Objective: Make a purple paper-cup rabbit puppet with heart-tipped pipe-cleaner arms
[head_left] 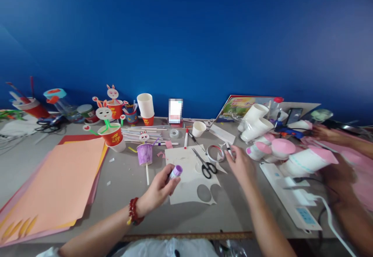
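My left hand [159, 187], with a red bead bracelet at the wrist, is closed around a glue stick [176, 171] with a purple end, above the cut white paper [183, 189]. To the right, my right hand [240, 163] pinches a white marker [228, 149] with a dark band, close to a roll of tape [215, 153]. Black-handled scissors [208, 169] lie on the paper between the hands. Behind my left hand stands a purple-coloured paper cup [145, 154] with a rabbit face and a white stick below it.
Coloured paper sheets [58, 175] are stacked at left, beside a red rabbit cup [112, 135]. A power strip [287, 194] with cables and pink-topped paper cups [282, 148] stand at right. Another person's arm [344, 136] reaches in there. A red marker [186, 138] lies behind the paper.
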`<state>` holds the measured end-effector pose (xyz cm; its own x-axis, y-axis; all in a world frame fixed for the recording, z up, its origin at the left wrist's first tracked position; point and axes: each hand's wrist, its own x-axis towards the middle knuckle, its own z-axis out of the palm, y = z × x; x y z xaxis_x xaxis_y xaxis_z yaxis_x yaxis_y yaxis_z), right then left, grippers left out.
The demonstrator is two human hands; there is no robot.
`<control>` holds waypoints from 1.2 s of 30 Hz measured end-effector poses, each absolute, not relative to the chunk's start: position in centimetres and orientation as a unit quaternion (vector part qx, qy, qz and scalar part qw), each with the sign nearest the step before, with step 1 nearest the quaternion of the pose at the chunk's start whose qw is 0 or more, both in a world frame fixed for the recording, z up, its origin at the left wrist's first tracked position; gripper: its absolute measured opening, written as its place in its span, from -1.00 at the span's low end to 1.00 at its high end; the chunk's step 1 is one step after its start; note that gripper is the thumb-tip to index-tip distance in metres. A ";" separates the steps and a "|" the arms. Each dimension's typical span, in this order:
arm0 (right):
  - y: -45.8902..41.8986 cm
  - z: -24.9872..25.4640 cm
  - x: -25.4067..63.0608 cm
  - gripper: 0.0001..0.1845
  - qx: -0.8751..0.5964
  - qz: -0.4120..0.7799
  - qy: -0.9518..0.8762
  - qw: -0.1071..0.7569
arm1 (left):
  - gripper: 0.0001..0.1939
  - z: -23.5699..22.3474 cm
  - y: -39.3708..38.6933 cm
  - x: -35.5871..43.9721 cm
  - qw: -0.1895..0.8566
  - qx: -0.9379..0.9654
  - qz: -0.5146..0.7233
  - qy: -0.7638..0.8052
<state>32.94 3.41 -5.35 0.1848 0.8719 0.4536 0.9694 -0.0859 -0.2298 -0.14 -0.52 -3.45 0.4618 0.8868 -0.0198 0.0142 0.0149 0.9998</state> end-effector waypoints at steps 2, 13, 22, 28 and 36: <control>4.3 -6.6 35.8 -0.67 -0.786 -0.114 -0.598 0.105 | -0.70 -3.2 -0.6 -0.5 0.528 0.670 0.350 0.387; -0.6 -3.2 33.6 -0.75 -0.709 0.124 -0.626 0.300 | -0.74 -2.3 0.1 -0.9 0.288 0.808 0.368 0.360; -2.0 0.4 25.6 -0.75 -0.506 0.450 -0.590 0.440 | -0.82 -0.4 1.4 0.0 0.179 0.862 0.376 0.289; -1.8 -1.7 21.8 -0.70 -0.445 0.558 -0.446 0.540 | -0.85 -0.9 0.7 0.7 0.210 0.833 0.415 0.301; -2.2 -2.2 19.9 -0.71 -0.450 0.573 -0.487 0.483 | -0.86 -1.6 0.0 0.9 0.237 0.833 0.393 0.308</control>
